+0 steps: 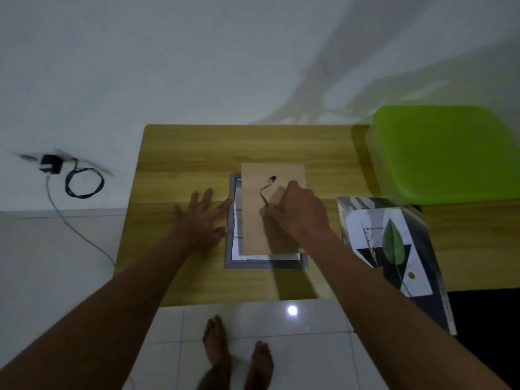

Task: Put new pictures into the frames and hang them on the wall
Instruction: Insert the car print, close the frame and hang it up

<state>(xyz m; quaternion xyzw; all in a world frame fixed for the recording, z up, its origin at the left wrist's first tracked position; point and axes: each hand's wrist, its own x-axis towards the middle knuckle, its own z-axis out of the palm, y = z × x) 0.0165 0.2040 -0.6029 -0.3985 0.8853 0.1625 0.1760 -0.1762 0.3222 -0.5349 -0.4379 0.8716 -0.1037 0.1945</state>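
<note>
Head view: grey picture frame [264, 265] face down on wooden counter [183, 153].
Brown cardboard backing board [253, 226]: askew atop frame; probably light, stiff; best lifted by an edge.
Left hand [201, 220]: flat, spread, bracing frame.
Right hand [298, 212]: curled, pinching backing.

Home (tiled floor [309, 347], bare feet [216, 343])

Grey frame [263, 265] lies flat — brown backing board [252, 225] offset atop.
</note>
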